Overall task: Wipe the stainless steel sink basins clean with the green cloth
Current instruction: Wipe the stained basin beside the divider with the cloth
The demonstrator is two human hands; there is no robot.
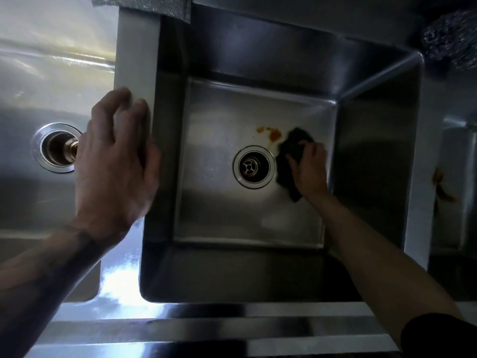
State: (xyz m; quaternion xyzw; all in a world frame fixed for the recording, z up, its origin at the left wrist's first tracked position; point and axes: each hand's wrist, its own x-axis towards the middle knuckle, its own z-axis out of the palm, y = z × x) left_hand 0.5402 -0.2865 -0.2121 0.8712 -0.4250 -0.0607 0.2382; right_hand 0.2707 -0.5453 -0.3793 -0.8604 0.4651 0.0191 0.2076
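Note:
The middle stainless steel basin [222,218] fills the centre, with a round drain [254,166] in its floor. An orange-brown stain [271,133] lies just beyond the drain. My right hand [309,169] reaches down into the basin and presses a dark green cloth [291,148] flat on the floor, right of the drain and touching the stain's edge. My left hand [116,161] rests with fingers spread on the divider [136,52] between the left and middle basins and holds nothing.
The left basin [31,94] has its own drain [58,147]. A third basin [454,182] at the right edge shows orange streaks [441,187]. A grey cloth [165,6] hangs over the back rim. A steel scourer [451,40] sits at the back right.

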